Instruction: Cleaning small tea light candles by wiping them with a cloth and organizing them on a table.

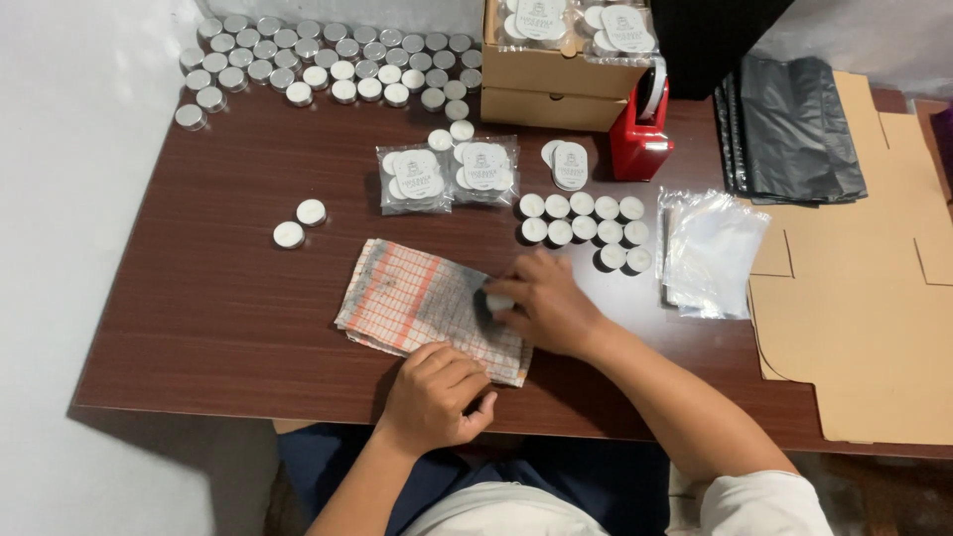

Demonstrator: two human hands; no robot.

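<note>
While the right hand [541,303] grips a small white tin [499,302], two clear round-labelled packets [449,175] lie beyond the checked cloth [429,306].

A small home packing station, it seems: a dark brown wooden table [199,328] against a white wall carries rows of small round silver-cased tealights [328,60], clear plastic bags [710,253], flat brown cardboard box blanks [864,328] and a red tape dispenser [640,134].

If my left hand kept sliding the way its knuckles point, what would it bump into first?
The left hand points up-left over the checked cloth; past the cloth, probably the two loose tealights, though the line is only approximate.
</note>
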